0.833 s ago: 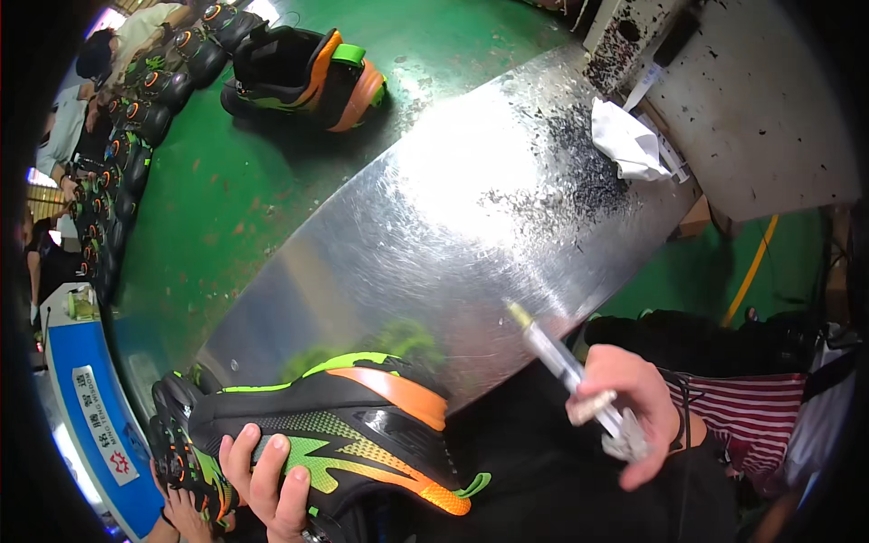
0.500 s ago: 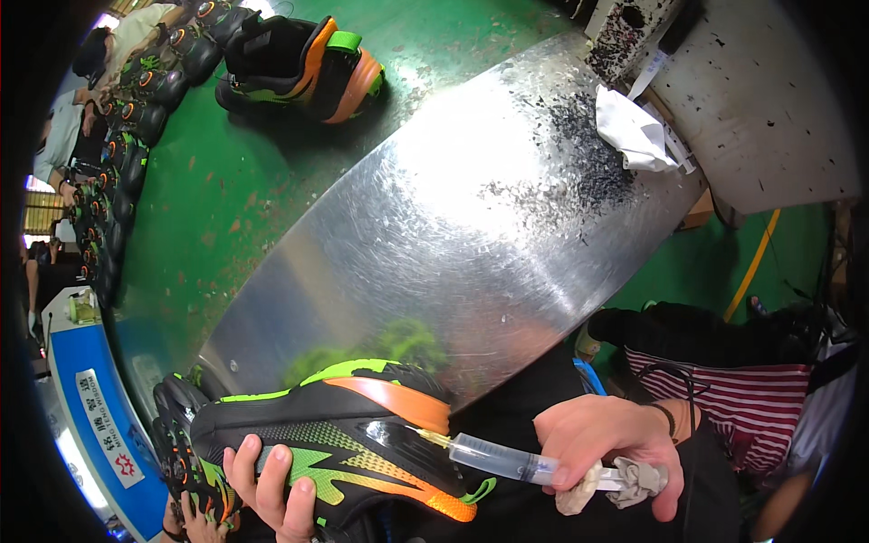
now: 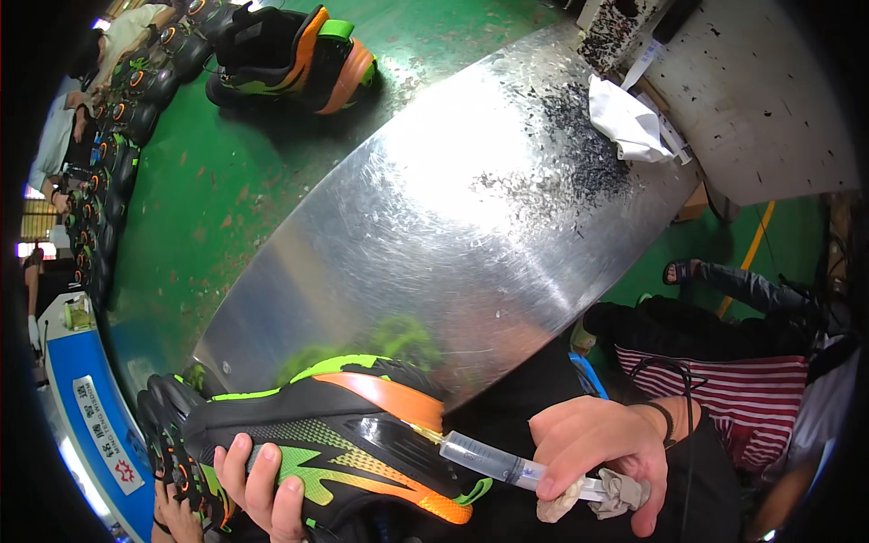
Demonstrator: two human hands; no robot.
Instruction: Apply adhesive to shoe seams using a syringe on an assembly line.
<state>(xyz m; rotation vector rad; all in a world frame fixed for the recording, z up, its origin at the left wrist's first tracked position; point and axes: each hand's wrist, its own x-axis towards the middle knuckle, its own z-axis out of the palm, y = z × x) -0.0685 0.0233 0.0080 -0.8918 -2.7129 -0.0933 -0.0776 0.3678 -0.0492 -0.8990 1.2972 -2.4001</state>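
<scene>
A black sneaker (image 3: 299, 423) with green and orange trim lies on its side at the lower left. My left hand (image 3: 262, 480) is closed around it from below, fingertips pressed on its patterned upper. In my right hand (image 3: 597, 443) is a clear syringe (image 3: 489, 459), partly filled, its plunger end wrapped in whitish material. The syringe's thin yellowish tip points left and meets the shoe near the seam between the orange heel part of the sole and the black upper. Whether the tip enters the seam I cannot tell.
Beyond my hands spreads a shiny metal plate (image 3: 362, 244) on a green worktop (image 3: 208, 199), with black crumbs on the plate. A white cloth (image 3: 625, 122) lies at its far right. Another sneaker (image 3: 290, 63) stands far left, near a row of shoes (image 3: 109, 199). A co-worker's hand (image 3: 176, 511) shows lower left.
The whole view has shifted slightly. The syringe tip stays at the shoe's heel seam, both hands keeping their holds. A sandalled foot and leg now show at the right.
</scene>
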